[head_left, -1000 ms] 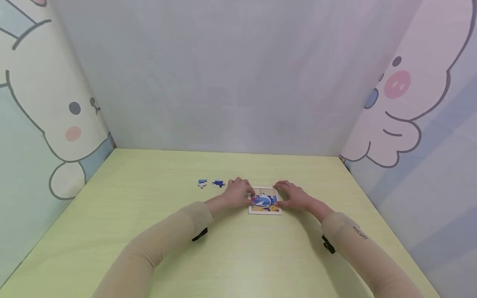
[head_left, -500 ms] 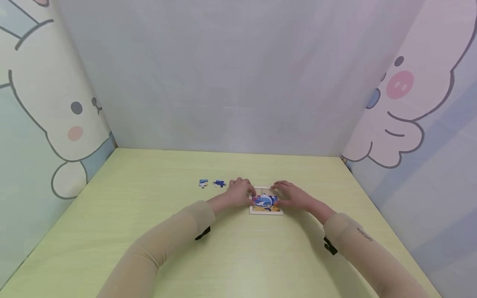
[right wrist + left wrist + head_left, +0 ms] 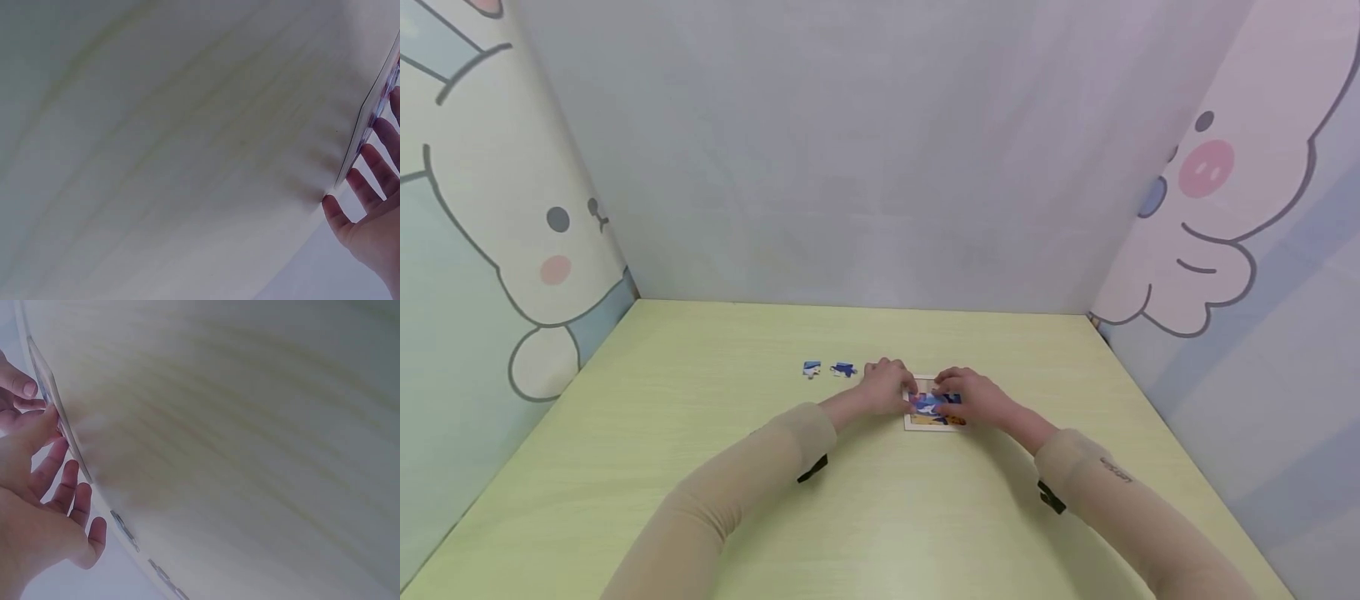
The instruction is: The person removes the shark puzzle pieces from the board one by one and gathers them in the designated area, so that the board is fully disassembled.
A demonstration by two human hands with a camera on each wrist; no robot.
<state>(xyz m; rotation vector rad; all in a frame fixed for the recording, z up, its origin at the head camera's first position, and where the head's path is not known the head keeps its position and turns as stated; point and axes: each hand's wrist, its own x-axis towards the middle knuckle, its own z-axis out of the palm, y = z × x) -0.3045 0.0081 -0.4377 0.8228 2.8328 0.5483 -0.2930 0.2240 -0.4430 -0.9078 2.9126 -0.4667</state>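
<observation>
A small jigsaw puzzle in a pale frame (image 3: 925,428) lies flat on the table, with blue and yellow pieces (image 3: 927,408) in its lower part and a bare strip of tray along the far side. My left hand (image 3: 883,387) is at the frame's left side, thumb and index fingertips right at the edge, other fingers loosely spread in the left wrist view. My right hand (image 3: 973,393) reaches over the right side, thumb and fingertips on the blue pieces and covering part of the picture. In the right wrist view its fingers (image 3: 378,164) are spread along the frame's edge.
Two loose puzzle pieces lie left of the left hand: one blue and white (image 3: 812,368), the other dark blue (image 3: 843,369). The pale yellow table (image 3: 700,350) ends at a grey cloth backdrop (image 3: 865,167), with cartoon-printed panels at both sides.
My right hand has moved left from the frame's right edge, so its fingers now cover part of the dolphin picture. The left hand stays at the frame's left side.
</observation>
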